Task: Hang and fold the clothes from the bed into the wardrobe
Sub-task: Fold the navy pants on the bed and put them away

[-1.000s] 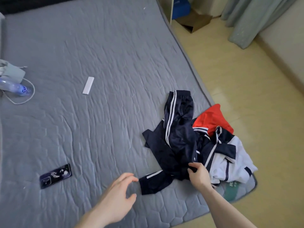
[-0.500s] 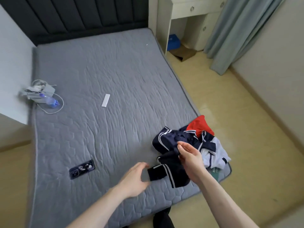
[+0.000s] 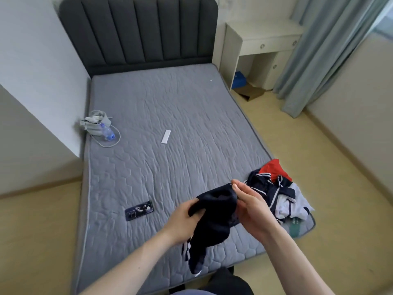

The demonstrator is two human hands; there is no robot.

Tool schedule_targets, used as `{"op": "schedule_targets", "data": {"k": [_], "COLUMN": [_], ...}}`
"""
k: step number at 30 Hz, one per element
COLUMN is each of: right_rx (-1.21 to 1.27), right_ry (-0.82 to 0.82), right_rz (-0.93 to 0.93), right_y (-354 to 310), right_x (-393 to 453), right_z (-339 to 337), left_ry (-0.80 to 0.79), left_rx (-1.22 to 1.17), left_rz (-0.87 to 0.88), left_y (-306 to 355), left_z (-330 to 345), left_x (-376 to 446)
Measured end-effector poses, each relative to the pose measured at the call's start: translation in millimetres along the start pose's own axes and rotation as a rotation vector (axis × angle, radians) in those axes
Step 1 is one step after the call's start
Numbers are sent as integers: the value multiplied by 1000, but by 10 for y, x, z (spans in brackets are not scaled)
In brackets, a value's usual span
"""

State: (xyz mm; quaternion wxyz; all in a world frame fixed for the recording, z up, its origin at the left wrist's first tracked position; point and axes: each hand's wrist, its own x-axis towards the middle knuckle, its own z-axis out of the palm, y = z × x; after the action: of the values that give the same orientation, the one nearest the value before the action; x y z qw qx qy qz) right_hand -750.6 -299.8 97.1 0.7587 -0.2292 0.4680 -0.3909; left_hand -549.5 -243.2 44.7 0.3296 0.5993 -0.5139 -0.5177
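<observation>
In the lower centre of the frame, above the bed (image 3: pixel 170 116), the left hand (image 3: pixel 182 220) and right hand (image 3: pixel 253 207) pinch dark navy trousers (image 3: pixel 214 218) that hang limp and light; the waistband looks the surest hold.

The grey quilted bed (image 3: pixel 180 116) carries a heap of clothes (image 3: pixel 278 192) at its near right corner, a dark phone (image 3: pixel 139 210) near the front, a white strip (image 3: pixel 166 136) mid-mattress, and a water bottle (image 3: pixel 107 132) with a pale bundle (image 3: pixel 94 122) at the left edge.

One phone (image 3: pixel 139 210), one bottle (image 3: pixel 108 133), one clothes pile (image 3: pixel 276 194), two hands (image 3: pixel 185 220).
</observation>
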Motion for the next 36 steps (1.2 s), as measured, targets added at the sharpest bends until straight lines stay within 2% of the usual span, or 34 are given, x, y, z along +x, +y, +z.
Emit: {"op": "schedule_targets", "data": {"k": [4, 6, 9, 12, 15, 17, 19, 21, 23, 25, 27, 29, 32, 33, 34, 36], "right_rx": [-117, -192, -510, -852, -936, -956, -1010, -1017, -950, -849, -721, -612, -529, -511, -508, -489], "right_ry": [31, 15, 20, -87, -159, -80, 2, 7, 26, 45, 42, 25, -12, -33, -48, -64], "right_rz": [-18, -7, -41, -18, -130, -260, -294, -263, -271, -289, -320, -331, -315, -307, -299, -287], "right_y": [137, 244, 491, 760, 888, 863, 780, 649, 456, 171, -135, -408, -644, -687, -715, -737], "right_x": [-33, -43, -9, 25, 114, 233, 361, 424, 405, 314, 174, 34, -100, -153, -182, -221], "right_z": [69, 39, -37, 121, 485, 677, 705, 643, 584, 631, 808, 1031, 1249, 1321, 1381, 1500], "left_ry": [217, 261, 201, 139, 27, -30, -30, 73, 278, 457, 548, 568, 539, 487, 375, 11], "left_rx": [-338, -413, -425, -424, -347, -310, -280, -126, 222, 502, 616, 709, 727, 693, 659, 619], "left_rz": [24, 0, 10, 23, 94, 151, 192, 244, 267, 207, 136, 71, 87, 114, 117, 11], "left_y": [547, 911, 1280, 1573, 1867, 1986, 2029, 1956, 1773, 1523, 1275, 1083, 829, 764, 662, 433], "left_z": [-521, -759, -1011, -1159, -1179, -1200, -1304, -1533, -1850, -2128, -2299, -2326, -2080, -1925, -1741, -1331], "left_x": [-125, -192, -332, -471, -523, -502, -438, -284, -70, 99, 202, 232, 166, 76, -23, -261]}}
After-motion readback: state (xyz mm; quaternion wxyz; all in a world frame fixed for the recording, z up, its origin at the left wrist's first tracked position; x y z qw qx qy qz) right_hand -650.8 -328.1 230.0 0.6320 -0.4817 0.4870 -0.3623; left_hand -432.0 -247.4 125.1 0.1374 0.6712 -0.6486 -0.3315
